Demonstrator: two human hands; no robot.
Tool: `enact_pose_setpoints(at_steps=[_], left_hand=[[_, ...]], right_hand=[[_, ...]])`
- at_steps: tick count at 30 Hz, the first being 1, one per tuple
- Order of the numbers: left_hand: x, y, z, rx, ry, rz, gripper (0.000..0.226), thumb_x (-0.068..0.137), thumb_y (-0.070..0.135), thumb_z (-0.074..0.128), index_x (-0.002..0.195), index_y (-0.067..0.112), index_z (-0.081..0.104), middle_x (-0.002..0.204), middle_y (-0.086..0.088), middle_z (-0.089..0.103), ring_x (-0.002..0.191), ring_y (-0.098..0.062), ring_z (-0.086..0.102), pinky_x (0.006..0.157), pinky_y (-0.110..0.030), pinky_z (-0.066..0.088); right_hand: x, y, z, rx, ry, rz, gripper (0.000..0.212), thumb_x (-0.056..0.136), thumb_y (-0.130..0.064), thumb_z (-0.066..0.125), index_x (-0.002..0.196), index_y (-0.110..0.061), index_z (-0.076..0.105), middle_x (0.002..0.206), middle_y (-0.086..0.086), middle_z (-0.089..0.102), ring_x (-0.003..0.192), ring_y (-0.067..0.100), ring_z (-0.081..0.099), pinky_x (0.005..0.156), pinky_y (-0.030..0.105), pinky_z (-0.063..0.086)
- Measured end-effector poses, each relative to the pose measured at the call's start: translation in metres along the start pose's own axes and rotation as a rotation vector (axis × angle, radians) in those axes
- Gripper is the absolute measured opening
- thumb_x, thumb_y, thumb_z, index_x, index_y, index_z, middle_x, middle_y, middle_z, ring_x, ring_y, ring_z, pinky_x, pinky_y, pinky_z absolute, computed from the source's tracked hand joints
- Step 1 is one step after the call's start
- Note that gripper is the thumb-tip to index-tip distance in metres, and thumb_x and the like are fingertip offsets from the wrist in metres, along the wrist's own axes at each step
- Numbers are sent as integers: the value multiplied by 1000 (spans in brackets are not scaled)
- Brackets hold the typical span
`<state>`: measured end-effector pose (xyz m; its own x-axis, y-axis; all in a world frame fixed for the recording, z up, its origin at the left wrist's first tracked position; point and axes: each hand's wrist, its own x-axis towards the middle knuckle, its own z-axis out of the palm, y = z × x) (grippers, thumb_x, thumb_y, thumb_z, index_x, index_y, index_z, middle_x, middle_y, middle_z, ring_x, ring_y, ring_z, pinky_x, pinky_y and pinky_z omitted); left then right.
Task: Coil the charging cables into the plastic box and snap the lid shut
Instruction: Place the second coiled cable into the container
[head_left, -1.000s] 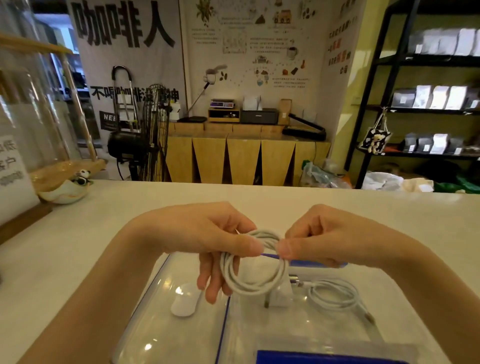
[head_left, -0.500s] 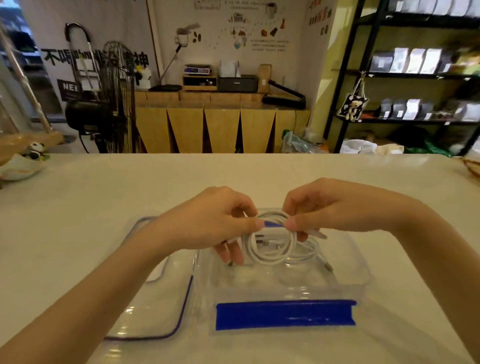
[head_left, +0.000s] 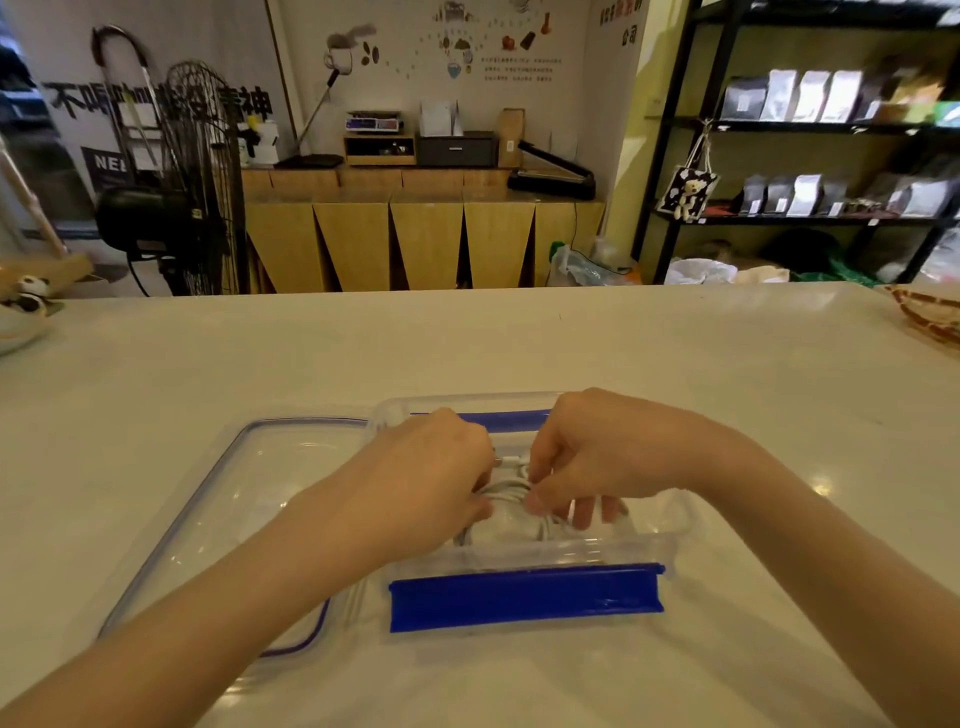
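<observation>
Head view: both hands (head_left: 431, 483) inside box (head_left: 670, 525).

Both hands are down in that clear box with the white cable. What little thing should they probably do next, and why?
Probably let go of the coiled white cable and lift both hands out. The left hand and right hand hold it low inside the clear plastic box with blue clips, so it seems placed. The clear blue-edged lid lies beside the box, not yet on.
</observation>
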<state>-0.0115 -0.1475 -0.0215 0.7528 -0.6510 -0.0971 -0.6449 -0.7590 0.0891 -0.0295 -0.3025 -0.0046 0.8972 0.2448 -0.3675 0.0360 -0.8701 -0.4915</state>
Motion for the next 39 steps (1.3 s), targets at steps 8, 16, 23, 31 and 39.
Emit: enact_pose_setpoints(at_steps=[8,16,23,31,39], left_hand=[[1,3,-1,-102,-181,-54,29,90,29,49,92,6,68,74,-5,60,61,-12,51,69,-28,49],[-8,4,-12,-149,-229,-30,40,92,27,43,57,9,53,51,1,41,47,-9,38,56,-24,39],[-26,-7,-28,-266,-199,-3,35,90,38,44,93,14,69,84,0,71,73,-8,66,68,-20,52],[-76,-66,-33,-582,289,-70,19,84,24,52,88,39,63,74,16,70,75,5,64,64,-8,50],[-101,-132,28,-365,507,-509,22,88,21,54,108,21,64,107,1,64,89,-9,56,71,-13,38]], right_hand=[[1,-10,13,-49,119,31,21,78,-15,69,94,-2,65,85,13,72,75,22,70,74,34,59],[6,-13,22,-208,145,59,14,82,-10,64,95,-6,66,83,10,68,78,23,68,77,33,57],[10,-20,1,-101,207,-82,6,82,-12,64,87,-9,66,73,10,71,57,15,70,57,24,59],[52,-78,-18,-238,248,-358,10,85,-18,59,90,-13,67,75,2,69,61,10,67,51,18,54],[137,-110,1,-372,178,-301,23,87,-18,57,104,-4,63,96,11,66,82,23,61,67,28,50]])
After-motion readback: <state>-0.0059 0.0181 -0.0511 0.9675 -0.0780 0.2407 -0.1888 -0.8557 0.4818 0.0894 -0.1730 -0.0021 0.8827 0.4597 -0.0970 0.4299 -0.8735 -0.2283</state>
